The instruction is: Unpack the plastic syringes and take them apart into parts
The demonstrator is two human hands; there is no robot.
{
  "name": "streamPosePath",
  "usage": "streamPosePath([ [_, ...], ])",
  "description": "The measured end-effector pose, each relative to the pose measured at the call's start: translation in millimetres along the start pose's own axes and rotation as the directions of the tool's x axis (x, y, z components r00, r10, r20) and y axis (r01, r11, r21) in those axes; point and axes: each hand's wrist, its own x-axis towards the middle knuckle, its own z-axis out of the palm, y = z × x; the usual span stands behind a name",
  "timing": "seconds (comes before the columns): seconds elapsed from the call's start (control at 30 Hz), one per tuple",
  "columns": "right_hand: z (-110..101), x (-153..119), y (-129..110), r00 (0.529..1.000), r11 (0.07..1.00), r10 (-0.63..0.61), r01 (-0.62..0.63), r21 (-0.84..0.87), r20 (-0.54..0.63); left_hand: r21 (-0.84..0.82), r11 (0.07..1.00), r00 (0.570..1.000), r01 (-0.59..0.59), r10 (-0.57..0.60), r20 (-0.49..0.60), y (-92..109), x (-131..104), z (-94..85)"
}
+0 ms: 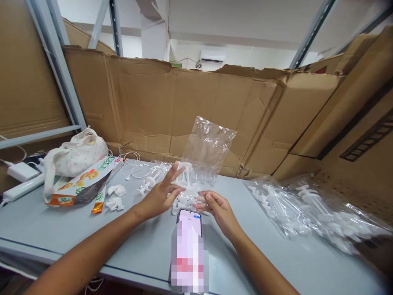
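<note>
Mid-table, a clear plastic bag (210, 143) stands upright behind a heap of small white plastic pieces (186, 200). A white plunger-like plastic piece (186, 171) rises at the bag's lower left. My left hand (161, 192) is beside it with the index finger raised and the fingers spread; nothing shows in its grasp. From the right, my right hand (218, 209) pinches the clear plastic at the heap's edge, thumb against fingers. Exactly what lies between those fingertips is partly hidden. Just in front of both hands lies a lit phone (190, 229), its screen largely blurred.
Clear bags of white plastic parts (284, 209) lie at right. On the left are a snack box (87, 180), crumpled tissues (116, 196), an orange wrapper (98, 200), wired earphones (132, 164), a cloth bag (76, 151) and a power strip (23, 188). Cardboard (147, 106) walls the back.
</note>
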Motion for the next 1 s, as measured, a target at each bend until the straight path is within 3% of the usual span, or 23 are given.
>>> streamPosePath([
  [0.13, 9, 5, -5, 0.996, 0.998, -0.037, 0.04, -0.042, 0.075, 0.158, 0.978, 0.991, -0.135, 0.133, 0.026, 19, -2, -8.2],
  [0.2, 17, 10, -8, 0.984, 0.985, -0.108, 0.125, -0.121, 0.141, 0.204, 0.965, 0.978, -0.166, 0.187, -0.088, 23, -4, -19.5],
  [0.27, 28, 17, -11, 0.947, 0.913, -0.204, 0.276, -0.301, 0.25, 0.225, 0.963, 0.942, -0.145, 0.204, -0.267, 24, -6, -35.2],
  [0.3, 36, 23, -13, 0.918, 0.816, -0.241, 0.367, -0.447, 0.314, 0.238, 0.961, 0.909, -0.143, 0.223, -0.353, 24, -7, -44.0],
  [0.33, 43, 29, -13, 0.884, 0.647, -0.264, 0.459, -0.609, 0.385, 0.251, 0.96, 0.884, -0.127, 0.224, -0.41, 24, -8, -52.8],
  [0.37, 52, 37, -13, 0.849, 0.415, -0.269, 0.529, -0.74, 0.456, 0.263, 0.96, 0.869, -0.098, 0.211, -0.447, 24, -10, -61.4],
  [0.43, 71, 55, -10, 0.794, -0.025, -0.231, 0.573, -0.819, 0.563, 0.269, 0.963, 0.849, -0.034, 0.17, -0.5, 22, -14, -76.1],
  [0.47, 80, 64, -7, 0.78, -0.174, -0.186, 0.573, -0.801, 0.598, 0.266, 0.964, 0.844, -0.006, 0.147, -0.516, 21, -16, -81.9],
  [0.6, 115, 98, 11, 0.73, -0.235, -0.124, 0.637, -0.734, 0.673, 0.231, 0.972, 0.799, 0.044, 0.104, -0.592, 14, -27, -95.0],
  [0.73, 136, 115, 30, 0.702, -0.259, -0.103, 0.665, -0.7, 0.705, 0.183, 0.98, 0.771, 0.078, 0.057, -0.634, 5, -36, -100.8],
  [0.87, 137, 121, 38, 0.685, -0.27, -0.138, 0.669, -0.692, 0.716, 0.123, 0.991, 0.771, 0.057, 0.035, -0.636, 3, -40, -104.7],
  [1.0, 118, 125, 28, 0.672, -0.258, -0.27, 0.64, -0.724, 0.69, 0.024, 0.998, 0.779, 0.065, -0.035, -0.626, 1, -40, -104.0],
])
